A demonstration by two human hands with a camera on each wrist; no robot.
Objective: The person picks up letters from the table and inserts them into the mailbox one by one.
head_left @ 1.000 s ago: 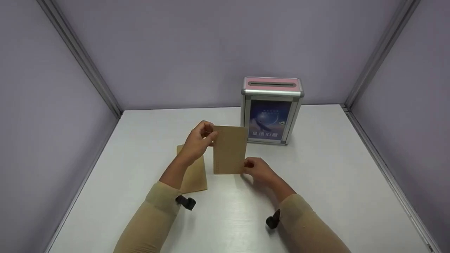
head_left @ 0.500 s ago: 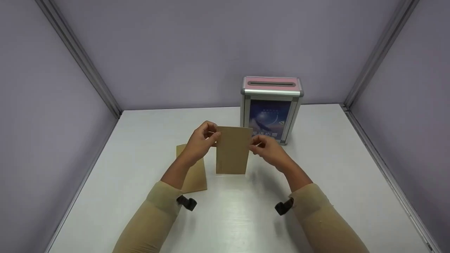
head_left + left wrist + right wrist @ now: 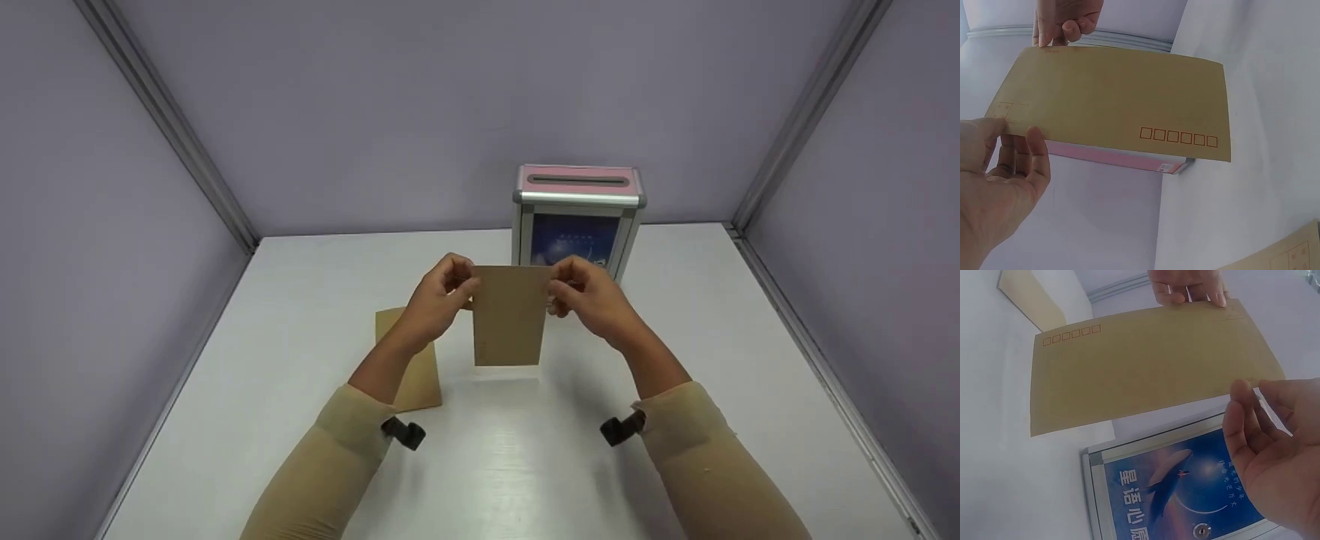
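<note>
At frame centre, the brown envelope (image 3: 509, 315) is pinched upright by its top corners between the left hand (image 3: 435, 302) and the right hand (image 3: 592, 300); buckling against the slotted box (image 3: 577, 217), upper right, could be caused by so light a hold.

The bench (image 3: 712, 360) was a plain white surface, glossy enough to carry soft reflections, set within pale lilac walls on three sides. At its back, right of centre, stood a metal-framed box (image 3: 577, 217) with a pink slotted top and a blue picture on its front. Toward the left a brown envelope (image 3: 412, 367) lay flat, partly hidden beneath a forearm.
</note>
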